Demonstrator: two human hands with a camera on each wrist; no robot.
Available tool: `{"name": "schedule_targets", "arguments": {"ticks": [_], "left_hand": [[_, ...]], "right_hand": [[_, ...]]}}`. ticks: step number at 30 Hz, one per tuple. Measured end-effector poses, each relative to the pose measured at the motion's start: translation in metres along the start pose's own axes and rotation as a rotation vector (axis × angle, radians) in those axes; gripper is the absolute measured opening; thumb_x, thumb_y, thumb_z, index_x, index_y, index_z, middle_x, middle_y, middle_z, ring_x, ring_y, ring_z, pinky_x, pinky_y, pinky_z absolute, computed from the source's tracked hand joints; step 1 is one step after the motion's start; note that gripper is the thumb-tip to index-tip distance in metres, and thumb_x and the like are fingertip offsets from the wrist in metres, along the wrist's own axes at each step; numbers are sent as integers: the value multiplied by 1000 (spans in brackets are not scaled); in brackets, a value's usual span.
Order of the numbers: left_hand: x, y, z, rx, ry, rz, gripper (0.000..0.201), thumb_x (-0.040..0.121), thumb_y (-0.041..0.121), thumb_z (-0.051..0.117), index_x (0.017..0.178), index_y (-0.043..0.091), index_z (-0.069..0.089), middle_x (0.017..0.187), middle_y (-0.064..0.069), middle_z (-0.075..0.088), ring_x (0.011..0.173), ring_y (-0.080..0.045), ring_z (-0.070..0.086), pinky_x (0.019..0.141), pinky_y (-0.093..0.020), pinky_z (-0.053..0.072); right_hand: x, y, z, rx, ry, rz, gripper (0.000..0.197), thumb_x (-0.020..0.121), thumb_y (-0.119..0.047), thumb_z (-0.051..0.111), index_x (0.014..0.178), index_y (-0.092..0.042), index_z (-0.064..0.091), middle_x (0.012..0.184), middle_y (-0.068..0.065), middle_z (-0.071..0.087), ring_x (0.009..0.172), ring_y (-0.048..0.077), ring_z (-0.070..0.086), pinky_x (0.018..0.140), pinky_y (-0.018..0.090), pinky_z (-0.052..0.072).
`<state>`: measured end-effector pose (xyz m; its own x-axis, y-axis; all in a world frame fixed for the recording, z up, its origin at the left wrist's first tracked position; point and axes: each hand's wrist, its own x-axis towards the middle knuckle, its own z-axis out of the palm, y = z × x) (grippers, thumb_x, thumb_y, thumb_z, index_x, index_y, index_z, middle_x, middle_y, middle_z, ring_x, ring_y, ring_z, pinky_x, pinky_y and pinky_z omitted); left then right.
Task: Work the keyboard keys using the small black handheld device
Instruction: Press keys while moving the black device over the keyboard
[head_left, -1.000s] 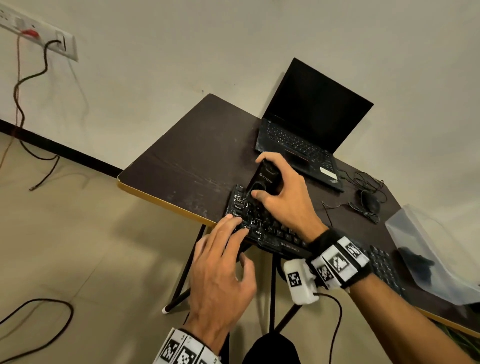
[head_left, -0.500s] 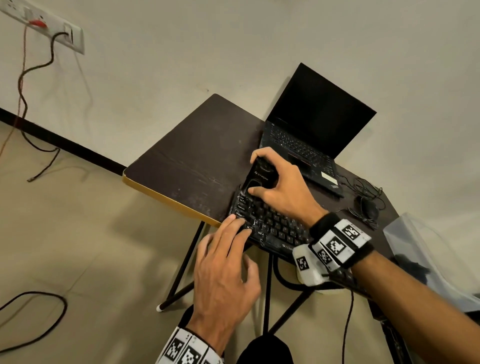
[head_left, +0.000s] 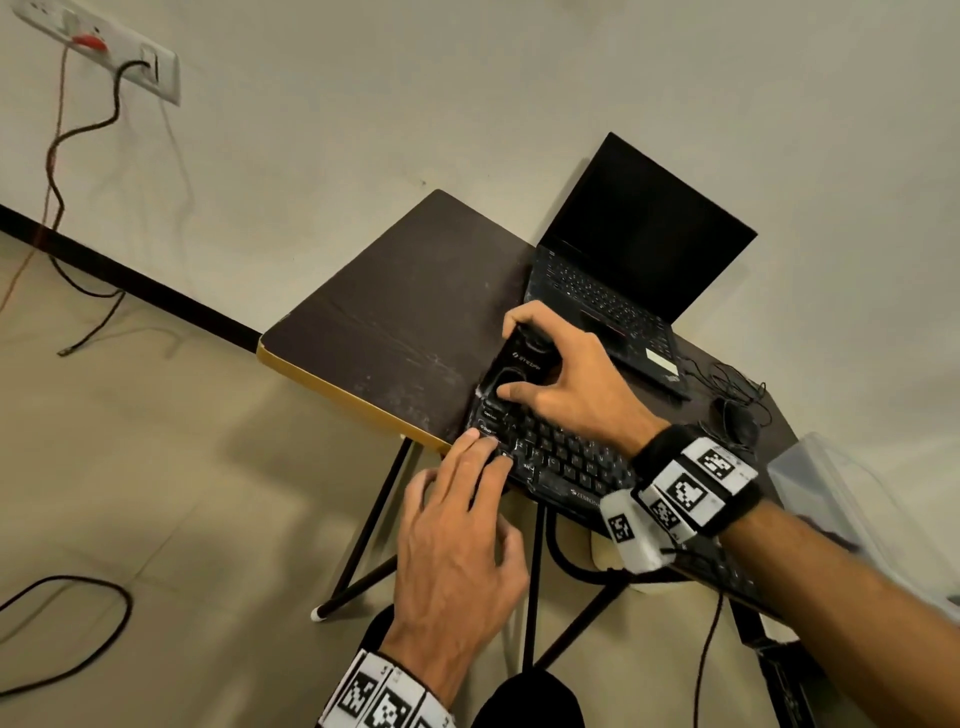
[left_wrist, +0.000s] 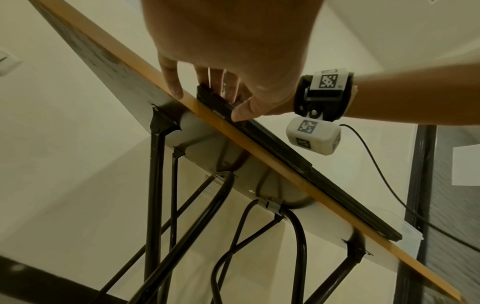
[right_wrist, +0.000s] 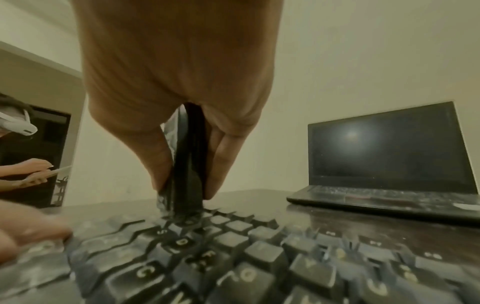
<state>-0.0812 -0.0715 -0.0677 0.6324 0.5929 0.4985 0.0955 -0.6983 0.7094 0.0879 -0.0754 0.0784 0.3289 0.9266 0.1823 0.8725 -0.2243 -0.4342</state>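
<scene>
A black keyboard (head_left: 561, 457) lies along the near edge of the dark table (head_left: 395, 332). My right hand (head_left: 545, 369) grips the small black handheld device (head_left: 519, 364) between thumb and fingers, its lower end down on the keys at the keyboard's far left. In the right wrist view the device (right_wrist: 188, 170) stands upright on the dusty keys (right_wrist: 233, 257). My left hand (head_left: 467, 488) rests with straight fingers on the keyboard's near-left corner. From below, the left wrist view shows the left fingers (left_wrist: 174, 82) over the table edge and the keyboard (left_wrist: 259, 144).
An open black laptop (head_left: 623, 275) with a dark screen sits behind the keyboard. A black mouse (head_left: 737, 421) with tangled cable lies to the right, beside a clear plastic container (head_left: 852, 493). Wall sockets (head_left: 104, 52) with cables hang at left. Another person's hands (right_wrist: 31, 174) show at far left.
The view has shifted slightly. My right hand with the device has moved a little along the keyboard's left end. The left hand keeps its place on the near-left corner.
</scene>
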Motion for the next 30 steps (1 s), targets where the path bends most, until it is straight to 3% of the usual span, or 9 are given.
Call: {"name": "schedule_targets", "arguments": {"ticks": [6,11,15,18,23,30], "left_hand": [[3,3,-2,1,-24,-3,74,69,16,83,136,20,52,151,-2,57,148,-19,47,102,-58,56],[1,5,-3,18,-50,-25,76,68,18,84,137,18,51,153,-4,56,149,-20,46,104,-59,55],[1,3,-6,34,-57,-10,76,68,18,82,138,19,52,154,-2,54,150,-19,45,107,-59,52],[3,5,-5,41,-74,-15,79,65,20,85,136,19,51,153,-2,56,149,-18,45,103,-58,55],[1,8,-3,30,-63,-32,81,64,20,86,136,18,50,154,-3,54,151,-19,42,106,-56,54],[1,6,-4,34,-72,-29,78,66,19,83,137,19,50,155,-3,53,152,-19,41,105,-58,54]], "right_hand": [[-14,13,-17,-60,30,55,53,78,-6,91,111,-28,56,97,-1,70,82,16,71,73,43,61],[2,-8,7,16,-10,-59,50,79,-4,88,111,-25,57,94,1,69,83,24,70,77,50,60],[9,0,-3,-44,-55,-30,51,78,-8,88,112,-27,55,96,2,68,89,27,71,78,55,60],[-7,15,-19,-76,-36,32,54,79,-4,90,111,-29,55,99,-1,68,89,21,71,75,51,61],[-6,4,3,19,16,-64,49,80,0,87,110,-24,57,91,0,67,79,19,68,74,45,60],[-7,12,-4,3,45,-16,49,83,-3,88,113,-24,56,94,3,69,83,23,73,73,50,61]]}}
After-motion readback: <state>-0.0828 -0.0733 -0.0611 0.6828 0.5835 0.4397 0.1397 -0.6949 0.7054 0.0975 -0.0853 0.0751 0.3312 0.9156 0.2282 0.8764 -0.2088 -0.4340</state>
